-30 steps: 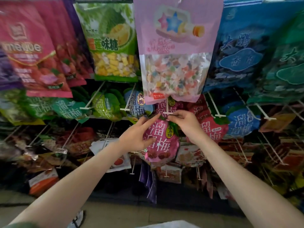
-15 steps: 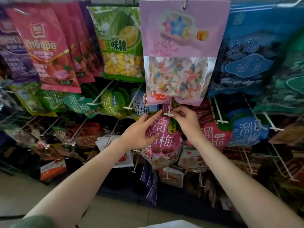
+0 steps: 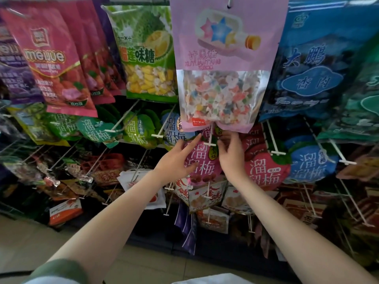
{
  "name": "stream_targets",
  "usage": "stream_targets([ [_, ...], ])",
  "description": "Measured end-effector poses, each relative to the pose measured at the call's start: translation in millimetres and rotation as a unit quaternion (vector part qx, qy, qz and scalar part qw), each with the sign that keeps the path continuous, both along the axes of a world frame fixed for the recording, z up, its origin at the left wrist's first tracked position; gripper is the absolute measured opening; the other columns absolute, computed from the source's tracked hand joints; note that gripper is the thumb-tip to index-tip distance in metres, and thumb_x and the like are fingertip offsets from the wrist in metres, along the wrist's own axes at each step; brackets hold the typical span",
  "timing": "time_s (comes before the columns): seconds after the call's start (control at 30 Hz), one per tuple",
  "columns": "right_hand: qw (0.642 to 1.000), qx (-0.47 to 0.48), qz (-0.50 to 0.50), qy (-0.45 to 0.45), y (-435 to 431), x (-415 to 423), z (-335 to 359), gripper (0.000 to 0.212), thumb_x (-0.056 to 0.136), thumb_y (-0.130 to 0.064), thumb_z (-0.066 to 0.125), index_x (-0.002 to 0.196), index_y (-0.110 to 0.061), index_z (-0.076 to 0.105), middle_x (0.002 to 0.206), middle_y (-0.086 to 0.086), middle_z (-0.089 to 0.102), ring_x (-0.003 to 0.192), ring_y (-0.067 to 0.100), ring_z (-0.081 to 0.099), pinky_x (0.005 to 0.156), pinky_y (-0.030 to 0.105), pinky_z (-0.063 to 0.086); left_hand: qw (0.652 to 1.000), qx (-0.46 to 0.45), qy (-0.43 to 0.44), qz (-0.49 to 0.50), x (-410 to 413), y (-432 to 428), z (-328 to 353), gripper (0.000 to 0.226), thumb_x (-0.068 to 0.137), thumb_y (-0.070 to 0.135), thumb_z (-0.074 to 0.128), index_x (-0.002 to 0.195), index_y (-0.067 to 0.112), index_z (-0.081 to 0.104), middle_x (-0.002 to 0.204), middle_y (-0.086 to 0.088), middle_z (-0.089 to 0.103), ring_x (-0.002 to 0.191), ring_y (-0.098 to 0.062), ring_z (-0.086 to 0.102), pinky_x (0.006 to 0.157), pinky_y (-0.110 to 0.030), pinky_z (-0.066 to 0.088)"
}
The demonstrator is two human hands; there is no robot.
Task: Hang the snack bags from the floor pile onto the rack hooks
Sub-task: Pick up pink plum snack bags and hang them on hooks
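straight-fingered left hand (image 3: 176,161) braces a pink bag (image 3: 203,163) as right hand (image 3: 231,156) pinches its top onto the hook (image 3: 210,138); pushing it back seems next.

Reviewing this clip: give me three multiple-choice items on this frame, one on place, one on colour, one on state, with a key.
1. Where does the magenta bag under the left hand hang?
A. just below the pink star-candy bag
B. on the floor
C. in the top row

2. What colour is the pink star-candy bag's right-hand neighbour?
A. yellow
B. blue
C. white

3. How do the left hand's fingers lie?
A. clenched in a fist
B. straight, on the magenta bag
C. around a wire

1 A: its top sits under that bag's lower edge. 2 B: the blue bag hangs there. 3 B: they lie flat on its front.
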State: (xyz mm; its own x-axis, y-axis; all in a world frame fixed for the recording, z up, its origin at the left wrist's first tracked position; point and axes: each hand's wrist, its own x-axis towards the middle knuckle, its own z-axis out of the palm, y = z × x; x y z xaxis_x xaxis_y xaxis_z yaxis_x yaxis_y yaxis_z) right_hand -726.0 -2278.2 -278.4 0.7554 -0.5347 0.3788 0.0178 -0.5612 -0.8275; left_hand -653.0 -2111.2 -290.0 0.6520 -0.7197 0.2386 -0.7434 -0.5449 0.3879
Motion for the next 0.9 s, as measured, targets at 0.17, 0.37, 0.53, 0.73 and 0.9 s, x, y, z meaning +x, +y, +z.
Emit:
stream_targets([
  [0.17,0.932,-0.338,0.004,0.134,2,-1,-26,0.061,0.083,-0.004,0.059,0.140,-0.012,0.038,0.145,0.011,0.036,0.132,0.031,0.032,0.106,0.048,0.029,0.996,0.048,-0.057,0.046,12,-24,-1,0.081,0.087,0.034,0.059,0.150,0.035,0.008,0.134,-0.014,0.034,0.090,-0.028,0.051,0.065,-0.032,0.044],
  [0.37,0.878,-0.358,0.036,0.316,0,17,-22,0.092,0.085,-0.007,0.052,0.149,-0.019,-0.013,0.158,-0.001,-0.011,0.144,0.026,-0.012,0.115,0.047,-0.007,0.968,0.154,-0.129,0.148,19,-51,-4,0.082,0.086,0.036,0.058,0.151,0.022,0.010,0.154,-0.016,0.012,0.142,-0.037,0.009,0.116,-0.046,0.005],
  [0.53,0.851,-0.443,0.034,0.282,13,2,-36,0.089,0.081,-0.016,0.060,0.150,-0.011,0.005,0.158,0.008,0.004,0.145,0.027,-0.006,0.112,0.051,-0.017,0.976,0.128,-0.105,0.142,4,-47,-21,0.082,0.085,0.034,0.059,0.151,0.023,0.012,0.155,-0.019,0.010,0.144,-0.038,0.005,0.117,-0.049,0.003],
  [0.73,0.866,-0.342,0.196,0.307,82,-35,-94,0.083,0.080,-0.017,0.065,0.149,-0.016,0.018,0.154,0.004,0.024,0.141,0.022,0.022,0.114,0.042,0.016,0.978,0.109,0.019,0.176,-41,30,-82,0.066,0.090,0.025,0.054,0.149,0.016,0.025,0.156,-0.019,0.011,0.143,-0.036,0.012,0.115,-0.048,0.017],
  [0.9,0.817,-0.250,0.375,0.361,154,-26,-138,0.070,0.094,-0.015,0.049,0.150,-0.017,0.006,0.154,0.003,0.019,0.140,0.022,0.023,0.108,0.032,0.027,0.942,0.146,0.152,0.261,-89,133,-137,0.070,0.093,0.028,0.050,0.151,0.014,0.012,0.157,-0.012,0.010,0.142,-0.027,0.017,0.114,-0.033,0.015],
])
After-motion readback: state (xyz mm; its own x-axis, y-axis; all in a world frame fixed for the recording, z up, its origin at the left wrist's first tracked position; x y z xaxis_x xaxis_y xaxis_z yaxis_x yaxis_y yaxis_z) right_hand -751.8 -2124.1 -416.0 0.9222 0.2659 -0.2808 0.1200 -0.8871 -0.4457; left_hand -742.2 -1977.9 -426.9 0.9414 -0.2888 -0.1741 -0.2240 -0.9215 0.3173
